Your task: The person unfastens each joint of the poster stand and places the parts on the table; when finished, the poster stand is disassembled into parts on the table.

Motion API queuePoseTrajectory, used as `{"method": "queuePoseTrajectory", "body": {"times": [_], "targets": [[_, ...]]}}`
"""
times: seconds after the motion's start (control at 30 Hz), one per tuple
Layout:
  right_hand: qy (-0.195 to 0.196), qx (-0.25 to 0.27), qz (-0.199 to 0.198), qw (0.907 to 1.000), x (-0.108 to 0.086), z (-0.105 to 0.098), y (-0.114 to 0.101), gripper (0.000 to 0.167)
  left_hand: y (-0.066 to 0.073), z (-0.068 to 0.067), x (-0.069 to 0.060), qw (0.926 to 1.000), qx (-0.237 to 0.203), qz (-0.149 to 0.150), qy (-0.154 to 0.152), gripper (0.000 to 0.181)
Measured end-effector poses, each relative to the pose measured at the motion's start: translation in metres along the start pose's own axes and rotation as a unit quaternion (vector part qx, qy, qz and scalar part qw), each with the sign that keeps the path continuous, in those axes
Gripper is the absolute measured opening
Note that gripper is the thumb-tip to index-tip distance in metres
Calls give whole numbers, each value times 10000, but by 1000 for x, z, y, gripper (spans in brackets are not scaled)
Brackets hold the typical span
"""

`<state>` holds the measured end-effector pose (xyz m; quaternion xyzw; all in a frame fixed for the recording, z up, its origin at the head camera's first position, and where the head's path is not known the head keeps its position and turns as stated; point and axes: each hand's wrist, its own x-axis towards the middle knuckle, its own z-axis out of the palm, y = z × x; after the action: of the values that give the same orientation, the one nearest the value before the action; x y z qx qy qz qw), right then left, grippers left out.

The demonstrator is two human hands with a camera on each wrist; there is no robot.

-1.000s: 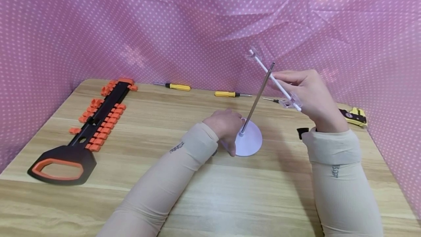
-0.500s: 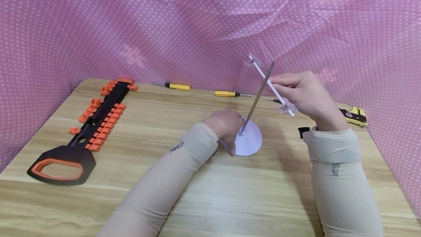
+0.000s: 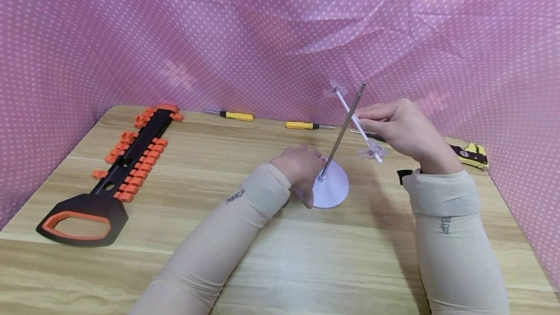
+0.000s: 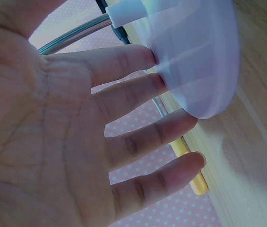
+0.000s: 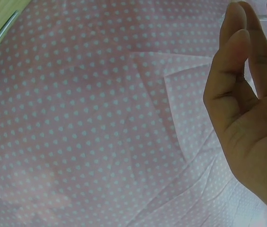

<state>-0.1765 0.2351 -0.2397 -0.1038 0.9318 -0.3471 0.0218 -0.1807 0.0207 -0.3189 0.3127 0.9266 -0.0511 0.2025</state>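
In the head view, the left hand (image 3: 302, 169) rests at the left edge of a round white base (image 3: 334, 190). A thin metal pole (image 3: 343, 132) stands up from that base, leaning right. The left wrist view has the hand's (image 4: 86, 123) nearly straight fingers touching the base (image 4: 194, 61). Between thumb and fingers, the right hand (image 3: 404, 132) pinches a white rod (image 3: 362, 132) with clear plastic clips at both ends. This rod slants behind the upper pole; whether they touch cannot be told. The right wrist view shows the right hand's (image 5: 251, 109) thumb and finger together.
On the left lies a black rack (image 3: 146, 135) with orange clips and a handle. Yellow screwdrivers (image 3: 239, 116) lie along the back edge. A yellow-black tool (image 3: 474, 155) is at the right, and a small black piece (image 3: 403, 176) sits by the right sleeve. Pink dotted cloth (image 3: 245, 38) hangs behind.
The right hand has moved slightly left and down with the white rod, which has become steeper and now crosses behind the pole lower down. The left hand and base have stayed put.
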Motion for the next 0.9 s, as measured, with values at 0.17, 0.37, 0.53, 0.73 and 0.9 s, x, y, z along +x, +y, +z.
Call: {"method": "queuePoseTrajectory", "body": {"times": [0.17, 0.37, 0.53, 0.73, 0.9], "targets": [[-174, -61, -29, 9998, 1, 0, 0, 27, 0, 0, 1, 10000, 3, 20, 1, 115], [-401, -150, 103, 9990, 1, 0, 1, 28, 0, 0, 1, 10000, 9, 22, -35, 116], [-481, -265, 117, 9984, 3, 1, 2, 27, 0, 0, 1, 10000, -4, 19, -35, 116], [-546, -338, 68, 9979, 5, 2, 5, 25, -1, 0, 1, 10000, 8, 37, -15, 116], [-600, -545, -4, 9967, 6, 4, 8, 26, 0, 0, 1, 10000, -22, 32, -24, 116]]}}
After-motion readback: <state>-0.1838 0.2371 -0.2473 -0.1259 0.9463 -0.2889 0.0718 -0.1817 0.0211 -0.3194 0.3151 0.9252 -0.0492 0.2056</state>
